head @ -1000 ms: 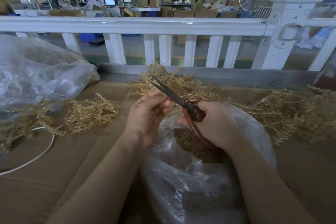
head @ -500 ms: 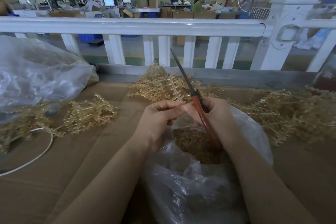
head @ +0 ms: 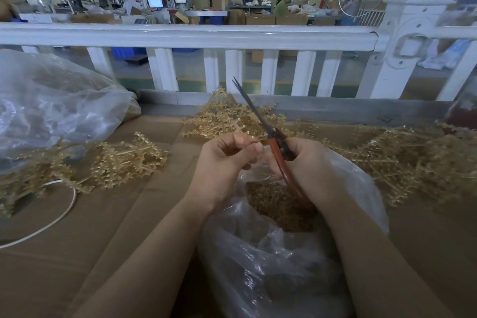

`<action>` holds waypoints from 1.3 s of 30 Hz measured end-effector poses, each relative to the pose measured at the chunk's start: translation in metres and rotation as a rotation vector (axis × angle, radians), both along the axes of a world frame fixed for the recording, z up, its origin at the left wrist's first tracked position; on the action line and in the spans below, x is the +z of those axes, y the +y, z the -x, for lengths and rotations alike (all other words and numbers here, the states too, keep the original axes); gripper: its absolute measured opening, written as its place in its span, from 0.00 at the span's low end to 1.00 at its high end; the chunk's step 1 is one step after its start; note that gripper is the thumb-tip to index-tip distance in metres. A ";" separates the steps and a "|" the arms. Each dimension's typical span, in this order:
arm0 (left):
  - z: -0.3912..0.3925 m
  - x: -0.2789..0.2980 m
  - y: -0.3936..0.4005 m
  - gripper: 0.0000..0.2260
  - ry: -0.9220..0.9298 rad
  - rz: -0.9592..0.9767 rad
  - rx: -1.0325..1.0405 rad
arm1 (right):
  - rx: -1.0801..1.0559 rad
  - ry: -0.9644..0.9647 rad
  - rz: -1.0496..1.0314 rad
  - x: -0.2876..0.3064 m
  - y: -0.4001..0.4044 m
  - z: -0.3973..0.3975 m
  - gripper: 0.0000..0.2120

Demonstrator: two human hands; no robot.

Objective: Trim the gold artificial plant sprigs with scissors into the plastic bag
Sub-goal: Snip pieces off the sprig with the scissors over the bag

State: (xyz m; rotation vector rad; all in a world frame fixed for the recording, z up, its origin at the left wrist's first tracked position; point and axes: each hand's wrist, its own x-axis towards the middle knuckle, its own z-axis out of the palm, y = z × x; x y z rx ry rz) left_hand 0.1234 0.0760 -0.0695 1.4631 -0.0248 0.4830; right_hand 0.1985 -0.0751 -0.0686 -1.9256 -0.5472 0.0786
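— Gripping the scissors [head: 277, 147], is that the right hand [head: 307, 170]?

— Yes. Its fingers curl round the red handles, and the dark blades rise up and to the left of the bag [head: 271, 266], their tips nearly together against the white railing [head: 185, 37].

— And the left hand [head: 224, 165]?

— It sits just left of the scissors, above the bag's mouth, thumb and fingers pinching a thin gold piece; whether that piece is a stem or a cut scrap cannot be told. The two hands nearly touch.

— Where is the bag itself?

— On the brown desk [head: 77, 253], between the person's forearms, its clear plastic crumpled and open at the top. Inside it lies a heap of gold trimmings [head: 276, 204].

— And the sprigs?

— One pile [head: 227, 119] lies just behind the bag, under the blades. A larger spread [head: 413, 162] lies to the bag's right. Another bunch [head: 124, 162] lies well to the bag's left.

— Anything else near the bag?

— A second clear bag [head: 51, 100], bulging, sits far to its left, beyond the left bunch, and a white cord [head: 51, 222] curves across the desk in front of that bunch. Behind the railing a workshop shows, with boxes and people at benches.
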 end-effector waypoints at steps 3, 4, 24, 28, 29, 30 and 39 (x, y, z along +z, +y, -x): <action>0.000 0.000 0.003 0.02 -0.008 0.025 0.011 | -0.006 -0.013 -0.003 0.001 0.000 0.000 0.24; 0.000 -0.001 0.003 0.01 -0.002 0.070 0.007 | -0.009 -0.019 -0.005 0.001 -0.001 0.001 0.23; -0.001 0.001 0.010 0.06 -0.054 0.061 0.229 | -0.030 -0.408 0.512 0.017 -0.013 0.016 0.26; 0.000 0.001 0.010 0.06 -0.055 0.072 0.207 | -0.047 -0.447 0.523 0.013 -0.014 0.014 0.23; 0.000 0.001 0.010 0.07 -0.055 0.081 0.201 | -0.050 -0.452 0.524 0.012 -0.013 0.012 0.22; 0.001 0.002 0.010 0.07 -0.054 0.086 0.197 | -0.049 -0.450 0.521 0.011 -0.012 0.011 0.22; 0.003 0.005 0.011 0.15 -0.066 0.096 0.126 | -0.096 -0.506 0.439 0.004 -0.012 0.007 0.21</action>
